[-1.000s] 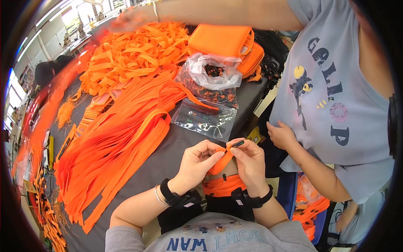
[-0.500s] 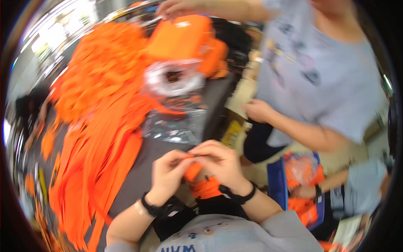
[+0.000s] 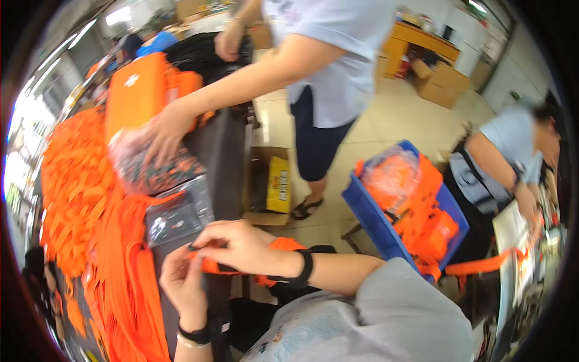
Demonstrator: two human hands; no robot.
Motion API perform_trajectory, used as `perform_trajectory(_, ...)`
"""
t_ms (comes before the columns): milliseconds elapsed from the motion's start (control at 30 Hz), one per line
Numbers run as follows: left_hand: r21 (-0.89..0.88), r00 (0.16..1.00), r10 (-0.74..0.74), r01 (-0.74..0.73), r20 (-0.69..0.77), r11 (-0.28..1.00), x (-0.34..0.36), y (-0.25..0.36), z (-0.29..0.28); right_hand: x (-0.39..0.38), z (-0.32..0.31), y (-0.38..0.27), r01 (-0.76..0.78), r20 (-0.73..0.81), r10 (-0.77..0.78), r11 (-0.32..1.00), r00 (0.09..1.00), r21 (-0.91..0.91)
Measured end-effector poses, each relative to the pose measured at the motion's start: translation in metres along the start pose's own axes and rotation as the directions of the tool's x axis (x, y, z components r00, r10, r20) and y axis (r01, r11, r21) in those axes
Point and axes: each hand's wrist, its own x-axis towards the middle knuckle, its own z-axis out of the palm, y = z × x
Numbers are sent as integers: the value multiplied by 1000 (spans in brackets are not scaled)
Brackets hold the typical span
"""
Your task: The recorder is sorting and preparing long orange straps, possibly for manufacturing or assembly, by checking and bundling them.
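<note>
Close together over the table's near edge, my left hand [image 3: 184, 286] and my right hand [image 3: 241, 246] pinch an orange strap [image 3: 209, 265]. A small dark piece [image 3: 193, 247] shows where the fingertips meet; its kind is too small to make out. More orange fabric [image 3: 286, 244] shows beyond my right wrist. Just past my fingers lies a clear plastic bag [image 3: 181, 211] with small dark bits in it. Another person's hand [image 3: 166, 133] rests on a larger clear bag [image 3: 142, 175] of small dark and orange parts.
Long orange straps [image 3: 123, 271] and a heap of orange webbing [image 3: 75, 187] cover the table's left side. An orange case [image 3: 136, 90] stands behind. On the right, a blue crate [image 3: 368, 220] holds orange items, near a seated person [image 3: 500, 157]. An open carton [image 3: 259, 187] sits on the floor.
The view has swung right, bringing the crate and floor further in. My hands still pinch the strap. The other person's hand has moved from above the orange case onto the bag of parts.
</note>
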Motion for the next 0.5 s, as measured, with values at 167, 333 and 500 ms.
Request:
perform_trajectory(167,-15,999,14,-13,39,1000,-4,-6,-6,-4,8,3,-224,12,224,973,974,59)
perform_trajectory(333,-197,978,-166,189,126,962,-3,-15,-8,1,9,15,-278,-5,280,955,960,103)
perform_trajectory(500,-417,945,-281,327,168,848,0,-25,-9,7,13,26,-281,-32,288,949,957,145)
